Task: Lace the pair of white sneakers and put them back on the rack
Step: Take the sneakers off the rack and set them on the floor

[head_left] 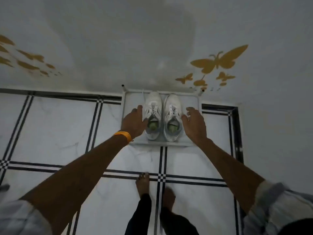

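The pair of white sneakers [162, 116] stood side by side on the top shelf of the white rack [191, 102], toes toward the wall [152, 39] and heels toward the person. Both shoes were laced, and a green insole showed inside each opening. The rack stood against the wall, on the tiled floor [59, 126] with its dark lines.

The left hand [134, 122] lay just beside the left shoe of the pair, on the side away from the other shoe, its thumb touching or nearly touching the collar; the fingers [139, 108] were spread loosely and closed on nothing. An orange band [123, 135] circled that wrist. The right hand [194, 122] hovered just beside the right shoe, on its outer side, fingers [190, 110] apart and curled a little, holding nothing; whether the thumb touched the shoe could not be told.

Gold butterfly decals [218, 60] marked the wall above the rack. The person's bare feet [143, 184] stood on the floor, near the rack's front edge.
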{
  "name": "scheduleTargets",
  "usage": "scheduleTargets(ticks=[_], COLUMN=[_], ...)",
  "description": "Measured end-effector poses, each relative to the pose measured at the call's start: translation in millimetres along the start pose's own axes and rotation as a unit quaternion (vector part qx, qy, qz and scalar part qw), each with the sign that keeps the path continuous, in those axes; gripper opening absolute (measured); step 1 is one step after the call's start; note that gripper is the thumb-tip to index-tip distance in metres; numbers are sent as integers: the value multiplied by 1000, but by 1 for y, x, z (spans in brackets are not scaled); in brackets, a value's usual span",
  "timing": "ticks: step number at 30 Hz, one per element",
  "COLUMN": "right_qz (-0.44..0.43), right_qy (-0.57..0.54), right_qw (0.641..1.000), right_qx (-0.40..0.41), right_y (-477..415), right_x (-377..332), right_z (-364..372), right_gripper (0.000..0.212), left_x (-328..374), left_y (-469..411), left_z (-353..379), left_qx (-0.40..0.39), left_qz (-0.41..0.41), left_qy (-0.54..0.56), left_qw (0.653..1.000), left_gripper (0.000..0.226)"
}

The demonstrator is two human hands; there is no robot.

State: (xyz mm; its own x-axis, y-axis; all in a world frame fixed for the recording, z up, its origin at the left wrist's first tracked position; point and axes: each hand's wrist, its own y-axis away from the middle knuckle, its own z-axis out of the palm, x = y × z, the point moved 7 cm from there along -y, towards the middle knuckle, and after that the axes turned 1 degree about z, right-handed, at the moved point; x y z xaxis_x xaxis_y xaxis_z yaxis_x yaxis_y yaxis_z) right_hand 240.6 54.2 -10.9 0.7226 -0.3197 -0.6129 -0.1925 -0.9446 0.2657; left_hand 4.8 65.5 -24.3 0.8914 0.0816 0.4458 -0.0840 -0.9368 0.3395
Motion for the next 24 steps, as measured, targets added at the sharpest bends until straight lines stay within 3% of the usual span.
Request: scheduleTargets(ticks=[6, 9, 13, 18, 24], right_qz=[77, 67, 19, -29, -52], right_qy=[83, 105, 125, 65, 4], right_qw=[990, 987, 988, 997, 998], right_qx=[-85, -104, -87, -37, -17], right_y=[-74, -99, -113, -86, 9], right_x=[98, 133, 151, 142, 131], right_z=[109, 142, 161, 151, 117], right_gripper=[53, 55, 42, 37, 44], left_x=[-52, -74, -84, -73, -55], left_y=[-82, -116, -136, -101, 1], left_z=[119, 154, 173, 178, 158], left_qx=[-31, -20, 13, 60, 109], left_qz=[-57, -88, -64, -38, -17], left_qy=[11, 22, -36, -3, 55], left_qw=[998, 996, 997, 997, 992], left_gripper=[50, 47, 41, 29, 17])
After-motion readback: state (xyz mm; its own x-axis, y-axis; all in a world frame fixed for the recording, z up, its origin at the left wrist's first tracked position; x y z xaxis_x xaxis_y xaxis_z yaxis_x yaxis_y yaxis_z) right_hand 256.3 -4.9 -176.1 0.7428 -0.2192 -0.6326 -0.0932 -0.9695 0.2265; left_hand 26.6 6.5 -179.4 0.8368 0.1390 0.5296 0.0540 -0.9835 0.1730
